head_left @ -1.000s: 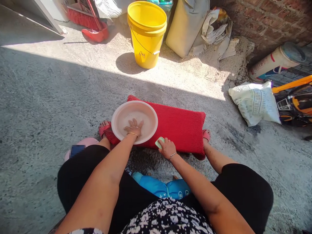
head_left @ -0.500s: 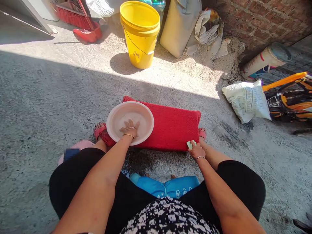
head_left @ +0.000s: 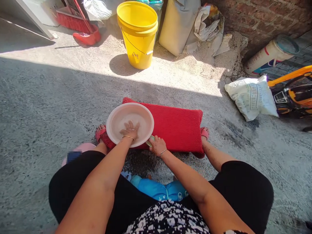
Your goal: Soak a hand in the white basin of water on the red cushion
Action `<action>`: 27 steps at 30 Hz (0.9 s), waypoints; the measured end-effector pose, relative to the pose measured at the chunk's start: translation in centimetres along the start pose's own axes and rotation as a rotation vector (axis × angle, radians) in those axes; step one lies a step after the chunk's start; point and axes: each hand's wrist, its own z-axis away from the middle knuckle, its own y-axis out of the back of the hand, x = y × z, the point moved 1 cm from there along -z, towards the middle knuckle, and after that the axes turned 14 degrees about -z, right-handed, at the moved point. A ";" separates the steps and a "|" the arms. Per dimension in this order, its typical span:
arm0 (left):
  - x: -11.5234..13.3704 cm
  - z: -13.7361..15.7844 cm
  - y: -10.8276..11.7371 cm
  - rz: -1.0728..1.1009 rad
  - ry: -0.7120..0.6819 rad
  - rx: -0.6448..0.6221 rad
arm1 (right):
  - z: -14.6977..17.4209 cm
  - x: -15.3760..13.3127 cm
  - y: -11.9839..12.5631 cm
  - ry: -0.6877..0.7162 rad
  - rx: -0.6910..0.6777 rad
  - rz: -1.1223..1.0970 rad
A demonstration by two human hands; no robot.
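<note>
My left hand (head_left: 130, 129) rests inside the pale pink basin (head_left: 109, 130), fingers spread flat in what looks like shallow water. The basin sits on the left part of a red textured mat (head_left: 179, 126), which lies folded between my feet. Beside the basin's right rim, at the mat's near edge, my right hand (head_left: 158, 145) is closed around a small pale green thing that looks like a scrubbing brush (head_left: 149, 140). My fingers cover most of it.
Beyond the mat stands a yellow bucket (head_left: 138, 39). A red broom and dustpan (head_left: 89, 35) are at far left. White sack (head_left: 253, 97) and an orange-black machine (head_left: 294, 94) lie right. Below me is a blue cushioned seat (head_left: 158, 190); the concrete there is wet.
My right hand has slid left along the mat's near edge with the pale green brush, from the right corner to the basin. My left hand has stayed in the basin.
</note>
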 end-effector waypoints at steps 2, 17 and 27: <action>0.0 -0.2 -0.1 -0.011 0.001 -0.004 | -0.3 0.4 -0.1 -0.002 -0.015 -0.006; 0.0 0.2 0.5 0.009 0.005 -0.032 | 10.6 22.0 3.4 -0.904 0.115 -0.074; 0.0 0.1 0.5 -0.020 0.017 -0.038 | -2.1 1.6 1.5 -0.091 0.045 -0.026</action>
